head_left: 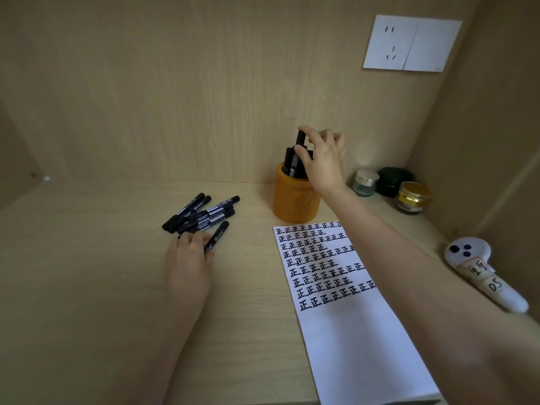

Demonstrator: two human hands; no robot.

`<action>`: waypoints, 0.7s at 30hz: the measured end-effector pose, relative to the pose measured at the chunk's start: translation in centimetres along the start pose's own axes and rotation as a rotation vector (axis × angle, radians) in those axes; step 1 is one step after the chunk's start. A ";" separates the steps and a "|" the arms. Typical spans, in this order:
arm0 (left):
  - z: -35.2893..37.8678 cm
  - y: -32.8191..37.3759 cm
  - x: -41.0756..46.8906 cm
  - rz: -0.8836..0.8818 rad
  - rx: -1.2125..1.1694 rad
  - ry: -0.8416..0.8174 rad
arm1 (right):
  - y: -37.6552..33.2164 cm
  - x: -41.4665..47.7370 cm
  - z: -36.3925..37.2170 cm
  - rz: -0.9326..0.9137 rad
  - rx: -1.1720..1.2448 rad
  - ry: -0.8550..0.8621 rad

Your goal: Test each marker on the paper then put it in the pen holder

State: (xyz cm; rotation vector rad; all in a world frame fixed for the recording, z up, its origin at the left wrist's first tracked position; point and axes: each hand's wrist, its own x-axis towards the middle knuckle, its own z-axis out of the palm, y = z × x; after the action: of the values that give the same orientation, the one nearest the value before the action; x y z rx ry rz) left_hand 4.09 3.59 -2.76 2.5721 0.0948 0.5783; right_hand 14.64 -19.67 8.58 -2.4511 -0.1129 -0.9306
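Pale wood-grain desk (87,287) and back panel (175,83), matt and smooth, fill the frame. At lower right lies a sheet of white paper (365,346), flat and matt. The black markers (204,214) left of centre are plastic with a slight sheen and printed labels. The ochre pen holder (295,200) at centre looks matt, possibly carved wood. At right, glass jars (363,188) carry shiny metallic lids; the socket plate (409,43) at upper right is smooth white plastic.

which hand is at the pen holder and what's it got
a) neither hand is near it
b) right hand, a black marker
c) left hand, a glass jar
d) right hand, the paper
b: the right hand pinches the top end of a black marker at the orange pen holder, while the left hand holds a loose marker on the desk.
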 end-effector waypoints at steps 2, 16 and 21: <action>0.2 0.1 0.0 -0.001 -0.039 -0.013 | -0.1 0.2 0.2 -0.021 0.016 -0.035; 0.5 0.7 -0.7 -0.023 -0.345 0.033 | 0.3 -1.1 0.8 -0.040 -0.010 -0.122; -0.2 1.8 -1.0 -0.028 -0.484 0.013 | 0.6 -2.6 0.9 -0.052 -0.092 -0.116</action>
State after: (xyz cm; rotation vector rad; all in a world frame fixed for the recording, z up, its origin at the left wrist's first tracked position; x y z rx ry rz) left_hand 3.06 1.91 -2.11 2.0943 -0.0057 0.5311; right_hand 13.37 -19.48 6.09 -2.5987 -0.1782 -0.8316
